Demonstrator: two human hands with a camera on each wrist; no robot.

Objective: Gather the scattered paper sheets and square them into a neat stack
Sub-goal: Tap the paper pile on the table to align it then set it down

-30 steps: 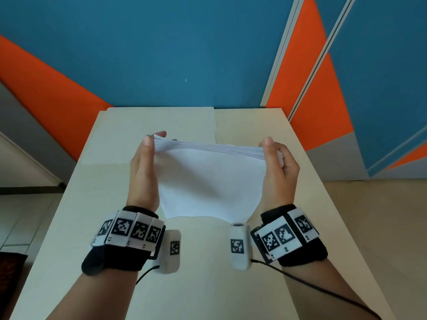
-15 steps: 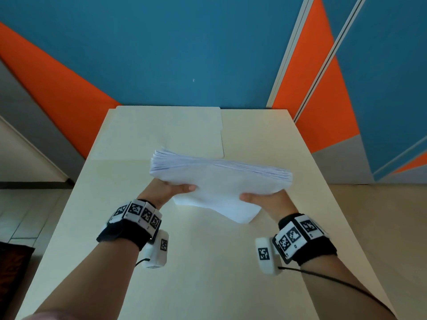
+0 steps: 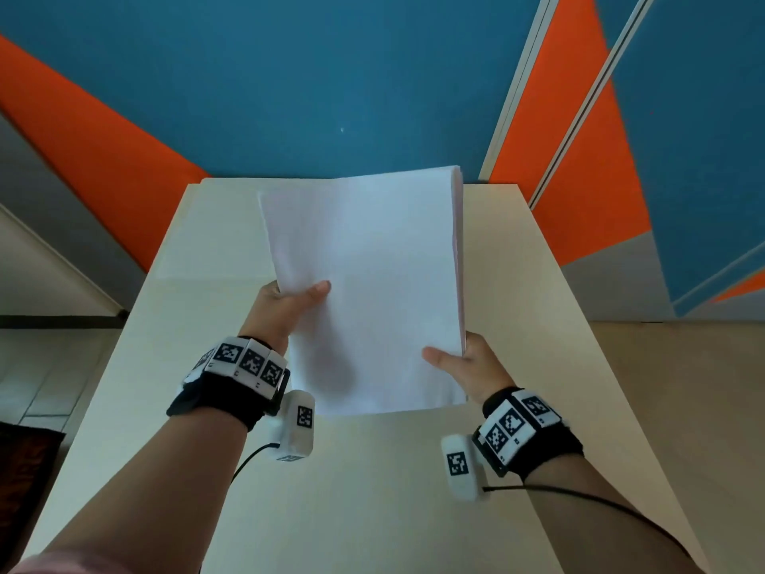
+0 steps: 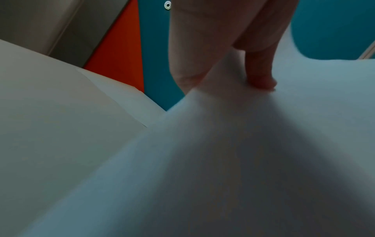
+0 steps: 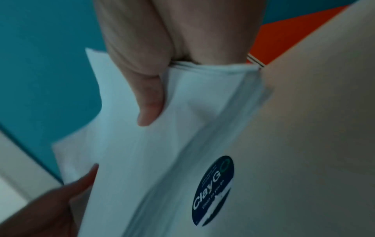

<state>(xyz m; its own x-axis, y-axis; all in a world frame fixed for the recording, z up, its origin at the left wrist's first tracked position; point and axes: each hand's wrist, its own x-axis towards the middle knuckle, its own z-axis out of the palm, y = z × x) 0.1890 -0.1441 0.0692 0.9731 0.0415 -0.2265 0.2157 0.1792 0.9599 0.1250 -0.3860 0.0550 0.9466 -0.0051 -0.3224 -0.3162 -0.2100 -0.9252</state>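
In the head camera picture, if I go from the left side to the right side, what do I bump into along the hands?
Left wristband → left hand → paper stack → right hand → right wristband. Both hands hold the stack above the table.

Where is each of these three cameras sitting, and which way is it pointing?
Head: on the person's head, looking forward and down at the table; shows both forearms, left hand and right hand holding the paper stack.
Left wrist: along the left hand; thumb on the paper.
Right wrist: along the right hand; thumb on the stack, a round sticker beyond.
Shared: all three show the paper stack.
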